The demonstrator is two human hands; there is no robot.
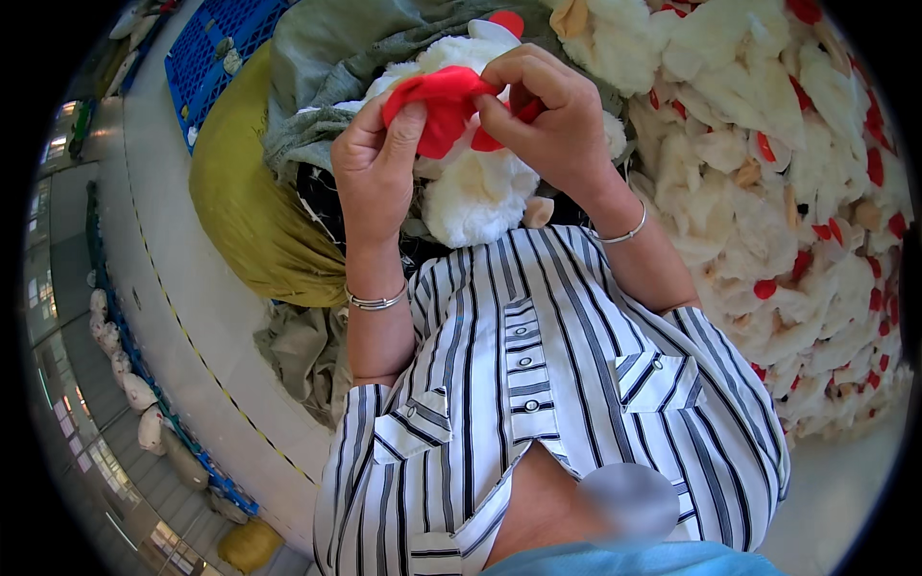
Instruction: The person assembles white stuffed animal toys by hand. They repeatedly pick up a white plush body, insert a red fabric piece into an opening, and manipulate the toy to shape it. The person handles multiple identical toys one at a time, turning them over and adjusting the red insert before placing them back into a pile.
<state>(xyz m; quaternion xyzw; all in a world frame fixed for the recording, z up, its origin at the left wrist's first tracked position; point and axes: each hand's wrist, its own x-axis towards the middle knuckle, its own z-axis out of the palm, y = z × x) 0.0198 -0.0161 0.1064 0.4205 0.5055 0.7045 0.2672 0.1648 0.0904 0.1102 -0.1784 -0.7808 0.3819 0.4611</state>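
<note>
Between my two hands, raised in front of my chest, is a piece of red fabric (444, 108). My left hand (375, 158) pinches its left edge between thumb and fingers. On the other side, my right hand (552, 110) grips the fabric near its right end, the fingertips pressed together. Directly below and behind it lies white fluffy plush (480, 197), with a small beige piece (539, 211) at its lower right. Another bit of red shows above my right hand. The plush is partly hidden by the hands, so its whole form cannot be made out.
To the right rises a large heap of cream plush pieces (730, 192) with red and beige parts. An olive-yellow sack (250, 182) and grey-green cloth (336, 48) lie at the left. Beyond them is a blue plastic pallet (206, 67); a yellow-black line (178, 317) crosses the floor.
</note>
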